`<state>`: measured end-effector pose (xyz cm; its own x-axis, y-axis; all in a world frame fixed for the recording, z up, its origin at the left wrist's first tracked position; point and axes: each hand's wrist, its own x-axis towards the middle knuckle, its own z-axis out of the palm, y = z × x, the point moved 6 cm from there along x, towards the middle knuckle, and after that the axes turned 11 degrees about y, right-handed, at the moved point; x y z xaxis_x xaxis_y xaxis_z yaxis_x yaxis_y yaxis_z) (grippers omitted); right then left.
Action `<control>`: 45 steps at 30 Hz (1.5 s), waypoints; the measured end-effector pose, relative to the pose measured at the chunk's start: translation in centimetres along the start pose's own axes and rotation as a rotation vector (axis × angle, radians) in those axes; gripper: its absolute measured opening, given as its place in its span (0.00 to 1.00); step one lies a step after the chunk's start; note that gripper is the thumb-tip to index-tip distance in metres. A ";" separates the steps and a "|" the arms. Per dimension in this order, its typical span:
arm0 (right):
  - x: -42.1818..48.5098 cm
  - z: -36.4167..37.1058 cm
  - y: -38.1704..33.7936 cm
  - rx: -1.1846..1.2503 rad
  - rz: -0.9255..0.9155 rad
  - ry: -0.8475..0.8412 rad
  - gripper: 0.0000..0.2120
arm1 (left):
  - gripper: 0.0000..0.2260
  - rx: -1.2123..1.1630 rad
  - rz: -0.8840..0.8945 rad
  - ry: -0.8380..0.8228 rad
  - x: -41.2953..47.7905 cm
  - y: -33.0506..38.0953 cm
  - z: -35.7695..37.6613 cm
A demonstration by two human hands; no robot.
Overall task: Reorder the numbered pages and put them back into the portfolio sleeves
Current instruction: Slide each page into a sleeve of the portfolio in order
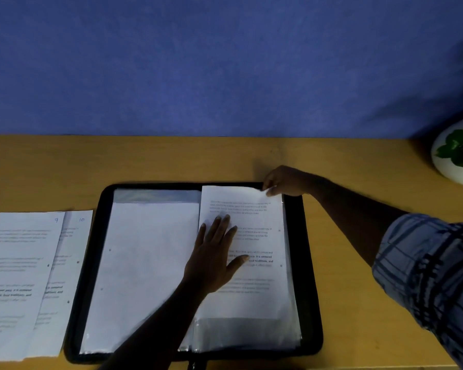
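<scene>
A black zip portfolio [309, 263] lies open on the desk with clear sleeves on both sides. A printed page [257, 295] sits partway inside the right sleeve, its top sticking out past the sleeve's far end. My left hand [214, 257] lies flat on that page with fingers spread. My right hand [281, 181] pinches the page's top right corner. The left sleeve [145, 263] shows a page's blank back. Two loose pages lie left of the portfolio, marked 9 [19, 276] and 10 [74, 244], with 9 overlapping 10.
The wooden desk [358, 303] runs to a blue partition wall [225, 62] at the back. A white pot with a green plant [457, 150] stands at the far right corner. My right sleeve is checked fabric.
</scene>
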<state>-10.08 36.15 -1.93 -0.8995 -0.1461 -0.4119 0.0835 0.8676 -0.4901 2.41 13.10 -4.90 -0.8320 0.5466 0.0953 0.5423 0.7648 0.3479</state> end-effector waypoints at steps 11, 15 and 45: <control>-1.5 1.9 -1.1 -0.135 -0.028 -0.140 0.13 | 0.36 0.012 0.039 -0.019 -0.3 0.2 0.3; -1.3 0.5 -1.1 -0.136 -0.042 -0.001 0.12 | 0.37 0.012 0.078 -0.053 -0.5 0.8 0.8; 0.9 1.8 -3.5 -0.252 0.024 -0.055 0.08 | 0.36 0.039 0.059 -0.027 -1.9 0.2 -0.2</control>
<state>-10.44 32.11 -1.98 -0.8730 -0.1439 -0.4659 -0.0115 0.9613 -0.2753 4.07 12.11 -4.83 -0.7952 0.5997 0.0896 0.5950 0.7432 0.3059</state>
